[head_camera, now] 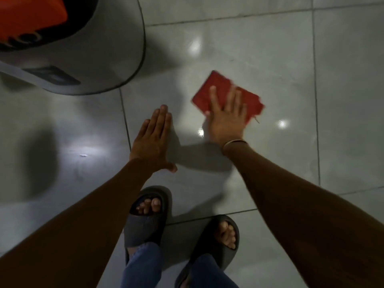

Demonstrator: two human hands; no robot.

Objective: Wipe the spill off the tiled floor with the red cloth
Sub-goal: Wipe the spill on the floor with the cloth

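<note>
Pressing the soft, folded red cloth (pixel 220 90) flat at centre frame, the spread right hand (pixel 226 119) probably steers it best palm-down, left hand (pixel 152 140) flat, fingers together

— What's the surface I'm working on?
— I see pale grey glazed floor tiles (pixel 259 48), smooth and glossy, throwing back lamp glare, with dark matt grout lines.
— And the rest?
— The folded red fabric cloth (pixel 218 88) looks soft and matt. My dark grey rubbery slide sandals (pixel 145 225) are matt, faintly ribbed. Blue denim jeans (pixel 143 265) look coarse.
</note>
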